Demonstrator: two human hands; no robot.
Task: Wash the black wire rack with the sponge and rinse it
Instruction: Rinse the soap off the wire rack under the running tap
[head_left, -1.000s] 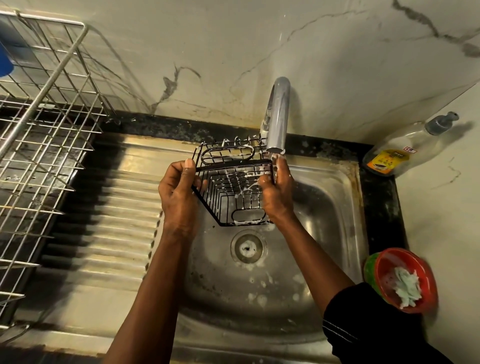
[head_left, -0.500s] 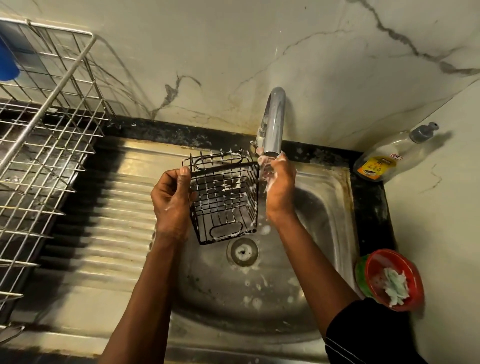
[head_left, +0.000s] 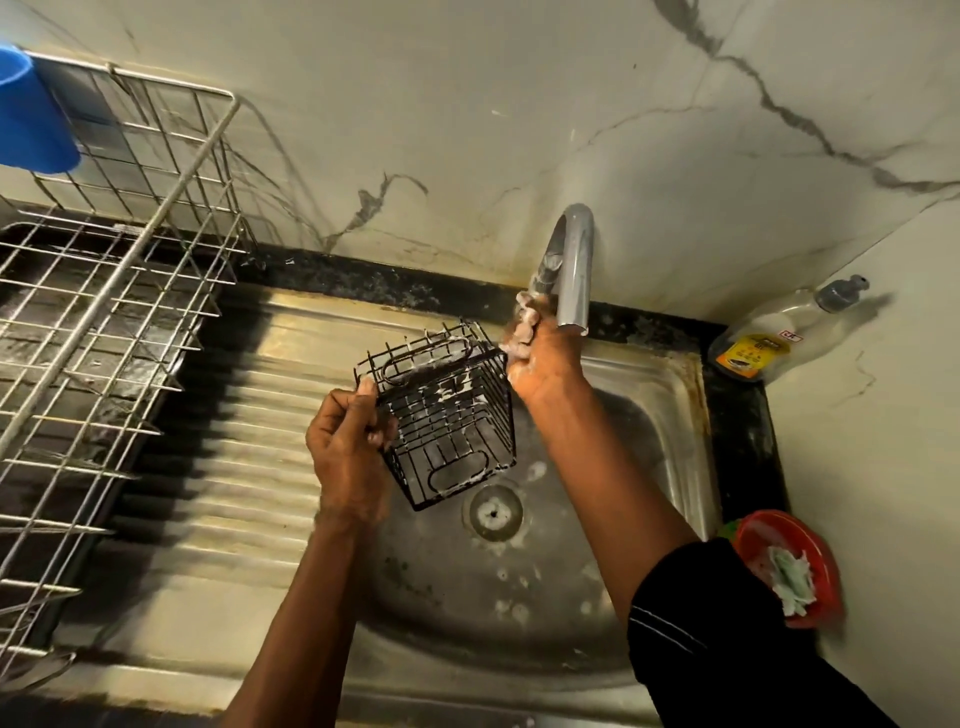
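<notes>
The black wire rack (head_left: 447, 421), a small square basket flecked with white foam, hangs tilted over the steel sink (head_left: 670, 415). My left hand (head_left: 348, 447) grips its left side, thumb on the top rim. My right hand (head_left: 540, 358), covered in suds, is raised off the rack to the tap (head_left: 571, 270); its curled fingers close on the tap handle (head_left: 545, 270) just left of the spout. No water runs from the spout. A white-green sponge or cloth (head_left: 789, 577) lies in the red bowl (head_left: 826, 556) at the right.
A large silver dish rack (head_left: 104, 332) stands on the left, over the ribbed drainboard (head_left: 234, 467), with a blue cup (head_left: 31, 114) at its top corner. A dish soap bottle (head_left: 769, 343) lies in the back right corner. Foam blobs dot the basin around the drain (head_left: 493, 512).
My right hand let go of the rack's right side and rose to the tap handle. The left hand alone now holds the rack, which turned and tilted slightly.
</notes>
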